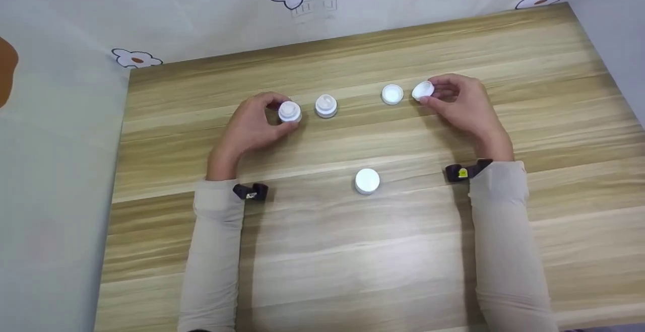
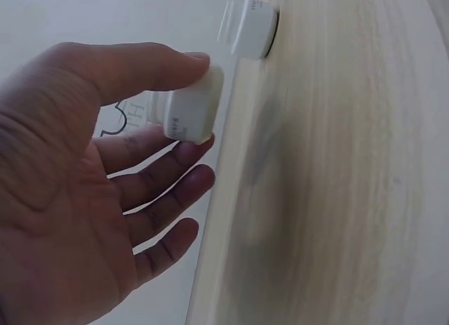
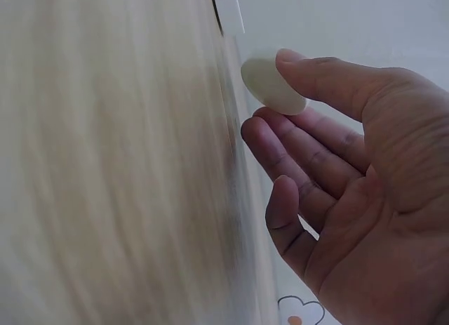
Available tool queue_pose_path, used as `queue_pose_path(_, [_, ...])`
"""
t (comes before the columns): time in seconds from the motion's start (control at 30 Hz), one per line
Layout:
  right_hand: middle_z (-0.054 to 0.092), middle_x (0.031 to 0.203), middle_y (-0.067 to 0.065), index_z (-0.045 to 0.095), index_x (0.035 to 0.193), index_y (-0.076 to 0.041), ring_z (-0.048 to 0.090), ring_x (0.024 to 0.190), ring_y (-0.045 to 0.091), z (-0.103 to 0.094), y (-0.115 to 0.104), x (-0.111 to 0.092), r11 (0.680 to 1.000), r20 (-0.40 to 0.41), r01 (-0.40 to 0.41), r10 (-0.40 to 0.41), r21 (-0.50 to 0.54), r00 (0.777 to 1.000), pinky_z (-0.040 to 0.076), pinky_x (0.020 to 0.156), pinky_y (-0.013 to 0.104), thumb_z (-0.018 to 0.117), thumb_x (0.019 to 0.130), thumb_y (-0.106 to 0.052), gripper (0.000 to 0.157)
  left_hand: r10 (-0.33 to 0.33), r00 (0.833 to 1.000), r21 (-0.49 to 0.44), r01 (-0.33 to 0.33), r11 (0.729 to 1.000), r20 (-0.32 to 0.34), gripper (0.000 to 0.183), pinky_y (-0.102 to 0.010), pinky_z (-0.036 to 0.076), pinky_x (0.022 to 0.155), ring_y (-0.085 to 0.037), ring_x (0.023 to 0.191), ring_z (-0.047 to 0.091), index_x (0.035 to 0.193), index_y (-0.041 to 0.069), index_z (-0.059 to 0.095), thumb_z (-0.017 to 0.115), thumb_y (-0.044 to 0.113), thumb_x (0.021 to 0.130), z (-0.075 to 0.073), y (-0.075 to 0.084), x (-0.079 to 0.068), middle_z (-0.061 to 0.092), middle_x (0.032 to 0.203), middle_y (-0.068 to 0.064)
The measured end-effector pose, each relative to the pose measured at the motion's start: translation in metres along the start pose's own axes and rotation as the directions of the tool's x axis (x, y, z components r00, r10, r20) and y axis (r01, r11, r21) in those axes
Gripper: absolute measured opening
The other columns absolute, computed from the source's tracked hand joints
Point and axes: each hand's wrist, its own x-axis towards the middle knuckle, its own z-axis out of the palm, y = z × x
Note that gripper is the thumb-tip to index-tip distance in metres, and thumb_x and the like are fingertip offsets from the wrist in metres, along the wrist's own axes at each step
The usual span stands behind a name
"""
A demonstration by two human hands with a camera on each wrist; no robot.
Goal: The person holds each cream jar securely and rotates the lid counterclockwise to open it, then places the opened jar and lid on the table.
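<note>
My left hand (image 1: 257,123) pinches a small white jar (image 1: 289,112) between thumb and fingers; its lid is off and the threaded neck shows. In the left wrist view that jar (image 2: 191,109) hangs off the wood surface, small print on its side. Right beside it stands a second lidless jar (image 1: 326,106). My right hand (image 1: 463,103) holds a white round lid (image 1: 423,90) by its edge, tilted, hollow side showing in the head view. The right wrist view shows the lid (image 3: 272,86) between thumb and fingertips, above the table. Another lid (image 1: 392,94) lies hollow side up just left of it.
A white jar with its lid on (image 1: 367,181) stands nearer me, around the table's middle. The wood-grain table (image 1: 312,251) meets a pale wall covering (image 1: 211,14) with flower prints along its back edge. Dark wrist cameras sit on both cuffs.
</note>
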Motion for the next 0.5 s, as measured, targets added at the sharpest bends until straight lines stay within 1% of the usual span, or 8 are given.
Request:
queue_pose_path(0.1, [0.073,0.112,0.018,0.066,0.125,-0.004,0.064,0.084,-0.004,0.001,0.0004,0.0007,1.0,0.002,0.003,-0.002,-0.022,1.0,0.049,0.074,0.009,0.079,0.087,-0.024,0.045,-0.019,0.999,0.004,0.019,1.0,0.026,0.048,-0.039,0.044,0.106,-0.02,0.116,0.06,0.123,0.014,0.068,0.082,0.033,0.082,0.0011,-0.001,0.0,0.069,0.122,-0.004])
queue_pose_path(0.27, [0.072,0.104,0.009,0.067,0.123,-0.005,0.061,0.082,0.0,0.0017,0.002,0.0008,0.997,0.009,-0.022,0.023,-0.07,1.0,0.047,0.07,0.013,0.08,0.087,-0.03,0.045,-0.019,0.999,0.03,0.017,0.999,0.049,0.049,-0.039,0.042,0.109,-0.021,0.119,0.058,0.123,0.014,0.069,0.084,0.034,0.08,0.0035,-0.0023,0.0018,0.067,0.125,-0.004])
queue_pose_path(0.37, [0.071,0.104,0.008,0.067,0.123,-0.005,0.06,0.082,0.004,0.0015,0.0031,0.0002,0.995,0.019,-0.032,0.034,-0.09,0.999,0.047,0.07,0.015,0.08,0.087,-0.031,0.046,-0.015,0.998,0.036,0.013,0.999,0.06,0.049,-0.039,0.042,0.11,-0.021,0.12,0.058,0.122,0.014,0.07,0.084,0.035,0.081,0.0049,-0.0027,0.0026,0.067,0.125,-0.005])
queue_pose_path(0.5, [0.07,0.106,0.01,0.067,0.122,-0.004,0.06,0.081,0.004,0.0013,0.0038,-0.0005,0.994,0.029,-0.029,0.032,-0.108,0.999,0.046,0.071,0.015,0.079,0.087,-0.03,0.045,-0.024,0.997,0.046,0.02,0.999,0.078,0.049,-0.04,0.043,0.109,-0.021,0.119,0.059,0.122,0.013,0.069,0.083,0.035,0.081,0.0062,-0.0037,0.0029,0.068,0.124,-0.005])
